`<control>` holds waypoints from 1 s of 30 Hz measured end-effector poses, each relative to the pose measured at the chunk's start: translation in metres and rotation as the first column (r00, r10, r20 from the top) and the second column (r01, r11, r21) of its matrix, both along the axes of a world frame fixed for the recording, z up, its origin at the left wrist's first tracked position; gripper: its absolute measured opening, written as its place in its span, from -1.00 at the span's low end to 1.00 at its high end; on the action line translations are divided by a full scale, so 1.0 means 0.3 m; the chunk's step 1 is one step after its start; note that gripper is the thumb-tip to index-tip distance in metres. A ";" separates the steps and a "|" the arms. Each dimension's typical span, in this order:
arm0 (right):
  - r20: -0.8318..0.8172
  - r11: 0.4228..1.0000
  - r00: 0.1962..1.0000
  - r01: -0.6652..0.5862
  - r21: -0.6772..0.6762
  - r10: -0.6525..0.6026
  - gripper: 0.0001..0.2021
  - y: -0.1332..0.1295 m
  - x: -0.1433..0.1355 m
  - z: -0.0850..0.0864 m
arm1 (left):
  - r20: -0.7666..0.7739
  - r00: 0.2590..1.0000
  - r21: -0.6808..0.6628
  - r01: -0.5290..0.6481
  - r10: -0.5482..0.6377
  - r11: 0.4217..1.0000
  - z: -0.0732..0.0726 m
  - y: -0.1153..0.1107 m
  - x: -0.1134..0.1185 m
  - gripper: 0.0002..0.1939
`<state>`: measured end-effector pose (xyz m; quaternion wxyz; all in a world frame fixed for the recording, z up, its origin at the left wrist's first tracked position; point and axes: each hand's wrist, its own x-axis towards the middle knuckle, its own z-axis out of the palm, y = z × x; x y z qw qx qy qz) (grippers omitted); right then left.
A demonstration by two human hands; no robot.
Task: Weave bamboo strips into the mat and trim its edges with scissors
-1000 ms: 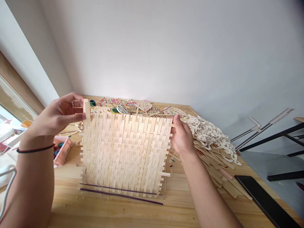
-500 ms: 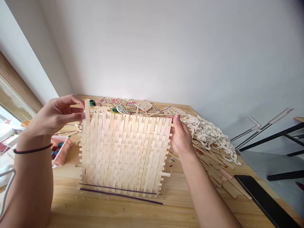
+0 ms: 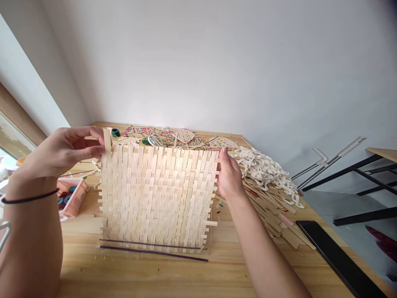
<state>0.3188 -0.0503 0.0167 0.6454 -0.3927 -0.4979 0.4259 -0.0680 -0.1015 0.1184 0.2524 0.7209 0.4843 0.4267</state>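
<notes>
A square mat woven from pale flat strips (image 3: 158, 198) stands tilted up off the wooden table, its lower edge near the tabletop. My left hand (image 3: 79, 147) pinches its upper left corner, where one strip sticks up above the edge. At the upper right corner my right hand (image 3: 229, 171) grips the mat, thumb on the near side and the other fingers mostly hidden behind it. Two thin dark purple strips (image 3: 155, 253) lie across the lower edge area. A short strip end (image 3: 211, 223) juts out from the right side.
Behind the mat lie small coloured woven pieces (image 3: 183, 135), a roll of tape (image 3: 154, 140) and a green spool (image 3: 115, 132). To the right are a heap of white cord (image 3: 263, 167), loose flat strips (image 3: 273, 211) and a black phone (image 3: 338, 256). A pink basket (image 3: 76, 198) holds spools at left.
The view has turned slightly right, so everything sits a little further left. Both hands keep hold of the mat, whose pose is nearly the same.
</notes>
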 end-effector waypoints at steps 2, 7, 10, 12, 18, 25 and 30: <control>0.014 1.000 1.000 -0.018 0.000 0.018 -0.38 -0.001 -0.003 -0.002 | -0.031 0.999 0.003 -0.026 0.026 1.000 0.008 -0.006 0.007 -0.77; 0.004 0.998 0.998 -0.060 0.010 0.060 -0.40 -0.006 0.003 0.004 | -0.076 0.990 0.010 -0.115 0.115 0.993 0.006 -0.008 0.004 -0.68; 0.007 0.992 0.992 -0.123 -0.012 0.123 -0.44 0.009 0.018 -0.004 | -0.016 0.990 -0.024 -0.139 0.138 0.990 -0.013 0.015 0.002 -0.69; 0.036 0.990 0.989 -0.142 -0.018 0.142 -0.48 0.035 0.026 -0.028 | 0.025 0.989 -0.068 -0.142 0.144 0.987 -0.037 0.044 0.007 -0.67; 0.156 0.997 0.985 -0.072 -0.031 0.076 -0.56 0.127 0.023 -0.141 | 0.170 0.963 -0.244 -0.165 0.209 0.956 -0.167 0.168 0.050 -0.64; 0.182 0.999 0.983 0.003 -0.052 0.006 -0.56 0.166 -0.011 -0.225 | 0.368 0.843 -0.348 -0.267 0.393 0.899 -0.318 0.236 0.127 -0.52; 0.116 0.997 0.993 0.024 -0.078 -0.014 -0.55 0.173 -0.018 -0.235 | 0.383 0.828 -0.373 -0.267 0.409 0.889 -0.345 0.236 0.116 -0.57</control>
